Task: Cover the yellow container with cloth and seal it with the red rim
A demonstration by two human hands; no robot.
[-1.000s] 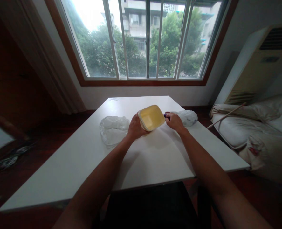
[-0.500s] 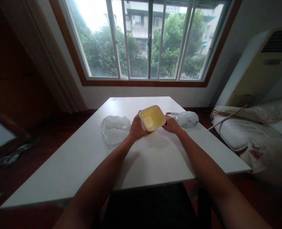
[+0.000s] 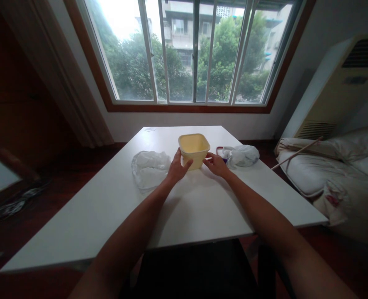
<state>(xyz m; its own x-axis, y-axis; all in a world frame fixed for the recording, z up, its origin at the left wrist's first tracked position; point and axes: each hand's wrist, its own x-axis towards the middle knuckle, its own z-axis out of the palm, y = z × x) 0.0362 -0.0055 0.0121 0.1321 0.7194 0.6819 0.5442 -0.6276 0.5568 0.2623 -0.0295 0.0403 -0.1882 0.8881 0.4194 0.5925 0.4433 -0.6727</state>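
A pale yellow plastic tub [image 3: 196, 160] with a squared, rounded rim stands upright over the middle of the white table [image 3: 199, 211]. Around its left side my left hand [image 3: 178, 168] is closed, thumb across the front wall. My right hand [image 3: 215, 164] has its fingertips against the tub's lower right side. Just beyond that hand lies a small object with a reddish edge and a purple part [image 3: 223, 159], partly hidden; its kind is unclear. It lies against a crumpled white plastic bag [image 3: 244, 156]. Left of my left hand rests another translucent plastic bag [image 3: 151, 166].
Past the table's far edge is a wide window [image 3: 196, 54] with a wooden frame [image 3: 190, 109]. To the right are a cushioned sofa [image 3: 308, 174], a thin stick [image 3: 297, 153] and a tall air conditioner [image 3: 330, 91]. Cables [image 3: 12, 207] lie on the floor at left.
The tub has turned from tilted, its opening facing me, to upright. My right hand has shifted left to the tub's side, away from the purple part, which now shows beside the bag.
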